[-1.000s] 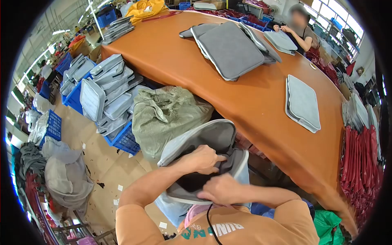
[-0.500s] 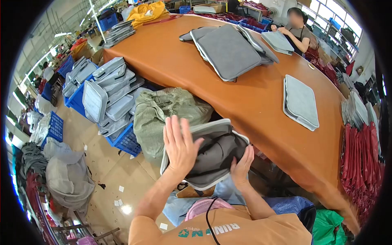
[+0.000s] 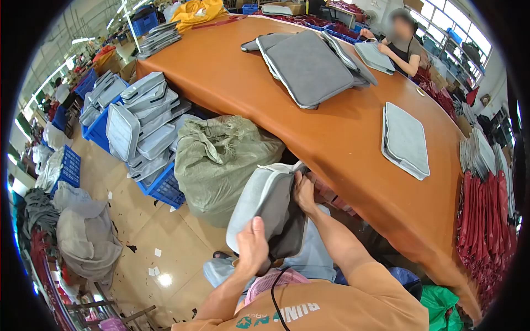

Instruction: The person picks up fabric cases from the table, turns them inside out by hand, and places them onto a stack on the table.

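Here, left hand [image 3: 252, 246] and right hand [image 3: 303, 193] grip opposite edges of a grey case [image 3: 274, 207] beside the table edge [image 3: 345, 187].

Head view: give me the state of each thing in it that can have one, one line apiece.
Held case: tilted, light and dark grey sides showing; whether fastened, unclear
Left hand: gripping the case's near edge
Right hand: gripping its far edge
Light grey case: lying flat
Dark grey cases: piled, overlapping
Olive sack: bulging
Nearest blue crate: heaped with more cases
Red strips: hanging in a bundle
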Motion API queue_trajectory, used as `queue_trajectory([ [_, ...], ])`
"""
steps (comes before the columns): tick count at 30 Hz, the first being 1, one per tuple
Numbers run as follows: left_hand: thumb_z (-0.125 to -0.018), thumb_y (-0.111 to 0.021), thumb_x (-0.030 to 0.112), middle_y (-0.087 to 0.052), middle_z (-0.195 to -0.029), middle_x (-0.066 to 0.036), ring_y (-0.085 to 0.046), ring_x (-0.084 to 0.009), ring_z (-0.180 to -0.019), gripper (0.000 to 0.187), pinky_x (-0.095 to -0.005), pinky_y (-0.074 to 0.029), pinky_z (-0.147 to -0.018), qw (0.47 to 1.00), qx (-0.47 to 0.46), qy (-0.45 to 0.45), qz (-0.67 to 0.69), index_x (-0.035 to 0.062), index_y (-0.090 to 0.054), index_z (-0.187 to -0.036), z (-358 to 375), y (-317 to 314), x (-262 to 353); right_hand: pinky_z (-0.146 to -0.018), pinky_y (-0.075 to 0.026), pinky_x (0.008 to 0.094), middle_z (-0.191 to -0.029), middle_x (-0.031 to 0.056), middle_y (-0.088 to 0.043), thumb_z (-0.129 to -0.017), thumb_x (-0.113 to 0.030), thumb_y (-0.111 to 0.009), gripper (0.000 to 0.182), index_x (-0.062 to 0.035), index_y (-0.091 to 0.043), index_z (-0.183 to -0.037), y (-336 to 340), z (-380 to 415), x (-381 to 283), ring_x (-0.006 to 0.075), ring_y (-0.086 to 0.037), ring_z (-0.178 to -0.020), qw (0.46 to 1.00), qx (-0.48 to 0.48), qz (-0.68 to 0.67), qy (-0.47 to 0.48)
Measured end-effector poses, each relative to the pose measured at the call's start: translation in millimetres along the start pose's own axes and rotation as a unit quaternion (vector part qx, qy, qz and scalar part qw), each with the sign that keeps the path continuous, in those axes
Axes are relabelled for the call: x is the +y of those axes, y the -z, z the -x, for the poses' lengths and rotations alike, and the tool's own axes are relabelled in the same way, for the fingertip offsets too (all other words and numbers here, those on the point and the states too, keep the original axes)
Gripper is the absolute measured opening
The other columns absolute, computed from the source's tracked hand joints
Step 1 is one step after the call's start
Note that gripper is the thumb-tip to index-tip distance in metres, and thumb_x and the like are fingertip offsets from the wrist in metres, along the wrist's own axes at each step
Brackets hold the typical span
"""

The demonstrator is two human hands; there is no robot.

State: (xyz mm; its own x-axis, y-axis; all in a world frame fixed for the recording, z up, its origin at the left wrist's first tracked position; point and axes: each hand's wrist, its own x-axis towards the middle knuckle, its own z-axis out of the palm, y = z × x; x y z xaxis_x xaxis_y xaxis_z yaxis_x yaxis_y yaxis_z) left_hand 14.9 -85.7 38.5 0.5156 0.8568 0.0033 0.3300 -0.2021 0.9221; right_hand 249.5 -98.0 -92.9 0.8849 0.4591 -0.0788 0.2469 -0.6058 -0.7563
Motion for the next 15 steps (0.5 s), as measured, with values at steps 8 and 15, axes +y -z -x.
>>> queue_trajectory([
  [8, -0.095, -0.052, 0.037, -0.051, -0.069, -0.005, -0.042, -0.0143, -0.065, 0.045, -0.0295, -0.039, -0.059, 0.973, 0.101, 0.187, 0.087, -0.002, -0.054, -0.072, -106.5, 49.5, -161.4, -0.078, -0.045, 0.0483, -0.095, 0.0285, -0.066, -0.097, -0.043, -0.037, 0.059, 0.0084, -0.064, -0.09, -61.3, 12.3, 55.2, 0.0482, -0.06, -0.089, 0.989, -0.148, 0.013, 0.006],
  [15, -0.094, -0.055, 0.038, -0.063, -0.092, -0.011, -0.054, -0.0167, -0.084, 0.047, -0.0275, -0.045, -0.077, 0.942, 0.171, 0.217, 0.192, -0.0084, -0.064, -0.098, -127.9, 62.2, -210.7, -0.081, -0.046, 0.0449, -0.093, 0.0281, -0.066, -0.095, -0.044, -0.037, 0.061, 0.0109, -0.064, -0.092, -50.5, 17.6, 29.9, 0.0427, -0.061, -0.088, 0.982, -0.176, -0.042, -0.058],
])
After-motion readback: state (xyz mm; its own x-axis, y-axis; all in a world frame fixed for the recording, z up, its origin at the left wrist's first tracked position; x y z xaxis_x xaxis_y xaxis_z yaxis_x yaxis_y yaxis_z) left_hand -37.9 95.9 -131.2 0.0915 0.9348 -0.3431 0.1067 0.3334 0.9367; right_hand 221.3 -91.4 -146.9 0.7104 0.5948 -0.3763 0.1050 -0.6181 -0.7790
